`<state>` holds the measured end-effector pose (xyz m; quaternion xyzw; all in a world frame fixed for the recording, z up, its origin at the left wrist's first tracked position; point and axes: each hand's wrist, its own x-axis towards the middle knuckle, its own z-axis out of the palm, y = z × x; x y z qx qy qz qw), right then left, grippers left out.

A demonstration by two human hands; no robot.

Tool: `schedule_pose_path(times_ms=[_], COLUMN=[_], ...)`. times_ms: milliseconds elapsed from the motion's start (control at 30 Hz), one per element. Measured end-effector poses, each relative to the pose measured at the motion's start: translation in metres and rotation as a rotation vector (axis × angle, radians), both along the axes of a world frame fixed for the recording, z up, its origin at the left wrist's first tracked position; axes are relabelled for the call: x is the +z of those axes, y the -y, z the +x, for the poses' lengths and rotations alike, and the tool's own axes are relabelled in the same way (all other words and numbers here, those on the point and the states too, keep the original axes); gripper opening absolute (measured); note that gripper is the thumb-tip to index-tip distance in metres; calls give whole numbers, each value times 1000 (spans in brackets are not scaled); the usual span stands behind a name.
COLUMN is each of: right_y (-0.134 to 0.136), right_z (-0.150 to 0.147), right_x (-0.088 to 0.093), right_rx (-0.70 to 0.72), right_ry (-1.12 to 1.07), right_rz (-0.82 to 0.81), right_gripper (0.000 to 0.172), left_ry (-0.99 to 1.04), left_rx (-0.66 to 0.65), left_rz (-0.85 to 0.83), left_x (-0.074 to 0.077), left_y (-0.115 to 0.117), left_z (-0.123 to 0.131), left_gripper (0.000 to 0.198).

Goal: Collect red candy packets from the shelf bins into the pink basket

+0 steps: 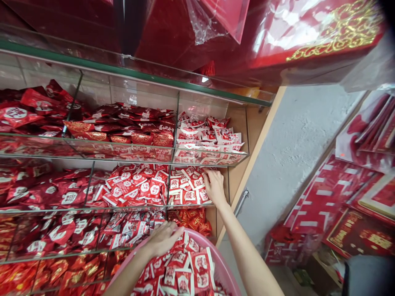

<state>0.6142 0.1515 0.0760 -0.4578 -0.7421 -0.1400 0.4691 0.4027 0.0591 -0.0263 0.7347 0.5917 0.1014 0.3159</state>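
Note:
A pink plastic basin (228,269) stands low in front of me, heaped with small red-and-white wrapped packets (202,265). My left hand (165,238) lies over the basin's far left side, fingers stretched out and thumb apart, with nothing gripped. Up on the shelf, my right hand (215,185) reaches into the right-hand compartment. Its fingers bend loosely over the red-and-white packets (189,193) there, touching the right side of the pile. No packet shows in its grasp, though the fingertips are partly hidden.
Glass dividers and a glass front edge (123,207) bound the shelf compartments, which hold several kinds of red packets (135,185). A thick glass shelf (148,80) with large red boxes is overhead. To the right are a wooden side panel (256,139), a grey wall (293,144) and red packaged goods (327,193).

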Motion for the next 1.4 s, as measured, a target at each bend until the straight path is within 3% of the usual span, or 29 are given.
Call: schedule_pose_path(times_ms=[267, 467, 600, 867, 1000, 1167, 1400], right_y=[0, -9, -8, 12, 40, 100, 171], right_z=[2, 3, 0, -12, -8, 0, -8], right_x=[2, -1, -1, 7, 8, 5, -43], right_rx=[27, 261, 335, 295, 254, 254, 437], right_ry=[-89, -366, -541, -905, -925, -893, -651], right_rz=[-38, -106, -140, -16, 3, -68, -597], right_gripper=[26, 24, 21, 21, 26, 24, 17], left_ry=[-12, -14, -13, -28, -48, -42, -51], left_rx=[-14, -24, -21, -30, -27, -34, -63], left_rz=[19, 55, 51, 59, 70, 68, 114], left_x=[0, 7, 6, 1, 5, 7, 2], left_y=[0, 2, 1, -1, 1, 1, -3], left_z=[-1, 1, 0, 0, 1, 1, 1], left_gripper=[76, 76, 75, 75, 74, 76, 75])
